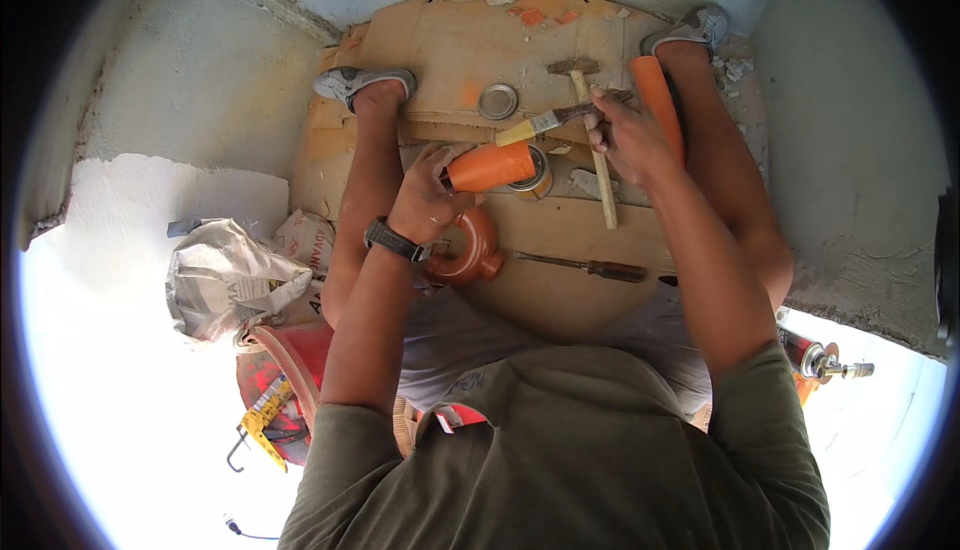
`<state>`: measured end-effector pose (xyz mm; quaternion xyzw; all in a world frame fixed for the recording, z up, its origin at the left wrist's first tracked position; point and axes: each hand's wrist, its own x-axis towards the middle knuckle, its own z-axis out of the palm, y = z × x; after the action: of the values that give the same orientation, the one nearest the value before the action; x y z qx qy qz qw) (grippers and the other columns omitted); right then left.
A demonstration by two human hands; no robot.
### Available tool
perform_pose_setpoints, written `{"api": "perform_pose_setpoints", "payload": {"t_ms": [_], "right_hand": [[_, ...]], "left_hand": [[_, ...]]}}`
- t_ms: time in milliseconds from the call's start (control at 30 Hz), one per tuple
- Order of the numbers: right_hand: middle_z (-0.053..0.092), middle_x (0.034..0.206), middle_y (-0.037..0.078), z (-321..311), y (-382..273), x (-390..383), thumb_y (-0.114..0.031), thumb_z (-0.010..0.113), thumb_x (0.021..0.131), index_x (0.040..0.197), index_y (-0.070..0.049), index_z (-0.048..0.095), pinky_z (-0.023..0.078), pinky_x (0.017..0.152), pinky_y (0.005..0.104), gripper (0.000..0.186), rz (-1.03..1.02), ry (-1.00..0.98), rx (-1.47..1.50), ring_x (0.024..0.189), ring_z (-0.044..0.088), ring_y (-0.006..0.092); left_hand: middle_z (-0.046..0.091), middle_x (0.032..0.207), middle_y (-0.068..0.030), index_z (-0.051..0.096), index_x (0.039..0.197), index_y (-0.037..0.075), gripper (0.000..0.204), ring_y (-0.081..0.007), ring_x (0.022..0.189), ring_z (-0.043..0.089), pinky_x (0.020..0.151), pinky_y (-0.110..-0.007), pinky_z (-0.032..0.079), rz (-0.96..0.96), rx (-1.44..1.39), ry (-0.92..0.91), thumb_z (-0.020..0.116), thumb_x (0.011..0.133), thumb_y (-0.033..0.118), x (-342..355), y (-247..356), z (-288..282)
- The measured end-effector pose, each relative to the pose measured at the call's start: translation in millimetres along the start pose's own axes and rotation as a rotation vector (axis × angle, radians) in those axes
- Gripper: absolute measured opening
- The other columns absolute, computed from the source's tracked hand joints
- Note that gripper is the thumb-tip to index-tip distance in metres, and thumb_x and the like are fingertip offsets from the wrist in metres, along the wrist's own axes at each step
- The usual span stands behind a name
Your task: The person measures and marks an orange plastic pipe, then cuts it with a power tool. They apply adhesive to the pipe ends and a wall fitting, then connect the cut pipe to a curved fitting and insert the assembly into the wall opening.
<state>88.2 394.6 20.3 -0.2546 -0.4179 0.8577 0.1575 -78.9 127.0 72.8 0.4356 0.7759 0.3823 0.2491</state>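
My left hand [428, 192] is wrapped round a short orange pipe [492, 166], whose far end points right and tilts slightly up. In my right hand [632, 140] is a paintbrush [530, 130], its pale bristles just above the pipe's end and apart from it. Partly hidden behind that end stands an open tin [541, 182]. Its round metal lid [498, 102] lies on the cardboard farther off. A hammer [603, 175] with a wooden handle lies beneath my right hand. Close to my left wrist is a curved orange pipe fitting [482, 240].
A screwdriver [600, 269] lies before my lap on the cardboard [430, 40]. A longer orange pipe [655, 100] rests along my right leg. Left are a crumpled bag [225, 275] and a red bucket [295, 350]; a gas torch [815, 358] is at right. Walls stand around.
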Motion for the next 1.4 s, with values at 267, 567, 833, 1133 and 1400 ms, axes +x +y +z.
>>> {"api": "perform_pose_setpoints", "payload": {"t_ms": [267,567,833,1133,1400], "right_hand": [[0.062,0.083,0.002,0,4,16,-0.031,0.065,0.104,0.104,-0.009,0.057,0.04,0.058,0.0269,0.024,0.13,0.077,0.11,0.07,0.056,0.0124],[0.061,0.08,0.001,7,5,-1,-0.031,0.064,0.104,0.103,-0.012,0.057,0.041,0.06,0.0261,0.02,-0.046,0.094,-0.064,0.067,0.056,0.0112],[0.062,0.077,-0.001,33,-17,-18,-0.037,0.064,0.104,0.101,-0.01,0.059,0.043,0.058,0.0275,0.027,-0.175,0.105,-0.185,0.064,0.057,0.0094],[0.069,0.086,0.003,40,17,-20,-0.026,0.066,0.104,0.111,-0.007,0.063,0.049,0.061,0.0276,0.021,-0.147,0.08,0.067,0.07,0.064,0.0124],[0.069,0.096,0.005,2,56,-27,-0.03,0.068,0.102,0.112,-0.012,0.063,0.05,0.074,0.0305,0.021,-0.051,0.064,0.369,0.083,0.064,0.0157]], "left_hand": [[0.06,0.124,-0.0043,0.056,0.138,-0.004,0.064,-0.0134,0.108,0.06,0.096,-0.026,0.048,-0.066,-0.4,0.025,0.083,0.08,0.004,0,-9,-5],[0.065,0.119,-0.0049,0.057,0.136,-0.004,0.06,-0.0106,0.107,0.06,0.094,-0.026,0.049,-0.195,-0.487,0.047,0.084,0.086,0.015,5,-27,6],[0.068,0.103,-0.0071,0.063,0.124,-0.004,0.052,-0.0113,0.089,0.063,0.078,-0.027,0.052,-0.235,-0.344,0.097,0.083,0.086,0.025,3,-32,12],[0.064,0.122,-0.016,0.053,0.133,-0.004,0.046,-0.0293,0.1,0.07,0.095,-0.042,0.061,-0.444,-1.171,0.205,0.066,0.102,0.027,-7,-18,47],[0.067,0.117,-0.0163,0.054,0.136,0.004,0.049,-0.0309,0.103,0.07,0.091,-0.045,0.062,-0.367,-1.584,0.071,0.056,0.105,0.041,-10,-21,52]]}}
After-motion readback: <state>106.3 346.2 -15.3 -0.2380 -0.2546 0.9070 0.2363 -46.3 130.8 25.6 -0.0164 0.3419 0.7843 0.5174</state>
